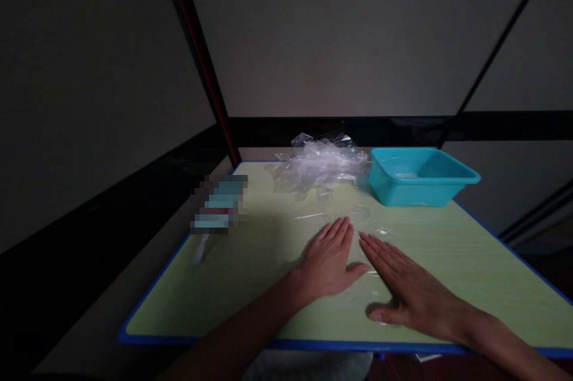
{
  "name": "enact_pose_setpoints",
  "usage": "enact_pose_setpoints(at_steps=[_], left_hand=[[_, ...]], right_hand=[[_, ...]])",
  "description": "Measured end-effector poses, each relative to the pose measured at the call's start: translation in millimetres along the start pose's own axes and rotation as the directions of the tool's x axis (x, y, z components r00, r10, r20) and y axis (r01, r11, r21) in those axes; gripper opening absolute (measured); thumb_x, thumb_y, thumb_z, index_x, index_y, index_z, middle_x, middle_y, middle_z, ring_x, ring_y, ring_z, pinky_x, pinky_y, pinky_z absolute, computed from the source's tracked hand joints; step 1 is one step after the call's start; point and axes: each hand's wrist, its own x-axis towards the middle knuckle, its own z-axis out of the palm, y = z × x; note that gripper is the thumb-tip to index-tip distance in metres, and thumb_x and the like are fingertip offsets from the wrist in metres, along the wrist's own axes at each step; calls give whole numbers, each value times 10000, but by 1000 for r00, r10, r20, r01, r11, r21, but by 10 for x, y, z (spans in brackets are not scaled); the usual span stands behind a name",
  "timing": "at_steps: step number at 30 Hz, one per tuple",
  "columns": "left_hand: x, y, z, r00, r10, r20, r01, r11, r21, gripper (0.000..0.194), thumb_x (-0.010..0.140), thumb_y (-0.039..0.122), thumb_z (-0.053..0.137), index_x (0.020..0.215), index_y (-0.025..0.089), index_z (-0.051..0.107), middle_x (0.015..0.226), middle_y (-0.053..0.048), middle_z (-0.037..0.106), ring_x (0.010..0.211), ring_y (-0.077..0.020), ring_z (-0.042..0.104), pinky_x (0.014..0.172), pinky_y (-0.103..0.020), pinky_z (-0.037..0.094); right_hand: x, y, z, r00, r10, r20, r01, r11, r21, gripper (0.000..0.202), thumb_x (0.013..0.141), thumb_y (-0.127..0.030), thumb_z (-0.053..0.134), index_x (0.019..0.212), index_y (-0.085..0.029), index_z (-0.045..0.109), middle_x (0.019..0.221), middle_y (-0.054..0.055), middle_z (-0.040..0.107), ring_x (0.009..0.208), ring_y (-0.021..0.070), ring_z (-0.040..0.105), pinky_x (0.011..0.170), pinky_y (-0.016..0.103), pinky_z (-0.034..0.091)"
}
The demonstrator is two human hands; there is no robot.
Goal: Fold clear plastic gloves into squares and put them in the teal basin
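A clear, thin plastic piece [358, 212] lies flat on the pale green tabletop, its outline hard to make out. My left hand [329, 261] rests palm down at the middle, fingers stretched forward and thumb out to the right. Just right of it, my right hand [403, 282] lies palm down, fingers pointing forward and left, thumb apart. Shiny plastic shows between and beyond the two hands. Behind them is a crumpled heap of clear plastic [320, 163].
A turquoise basin [414, 193] stands at the back right, beside the plastic heap. A pixelated device [219, 205] is at the left edge, with a white strip [201, 248] below it. The blue-edged table [170, 309] meets walls at the back.
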Motion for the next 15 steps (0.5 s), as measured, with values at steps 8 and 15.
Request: enact_pose_setpoints(at_steps=[8,15], left_hand=[[-19,-21,-29,1000,5,0,-5,999,-49,822,774,678,238,1347,90,199,1426,-109,165,1315,-225,65,1061,-361,122],[-82,-152,-57,1000,-6,0,6,1000,-24,797,775,663,289,1348,114,208,1425,-100,173,1316,-213,61,1061,-368,137]], right_hand=[[-46,8,29,999,41,-13,-41,998,-55,965,702,-663,445,1370,-130,-4,1425,124,86,1286,307,114,1020,471,231],[-113,30,46,997,67,-50,-70,995,-74,981,700,-660,448,1368,-132,-38,1429,118,75,1291,301,97,1021,468,226]])
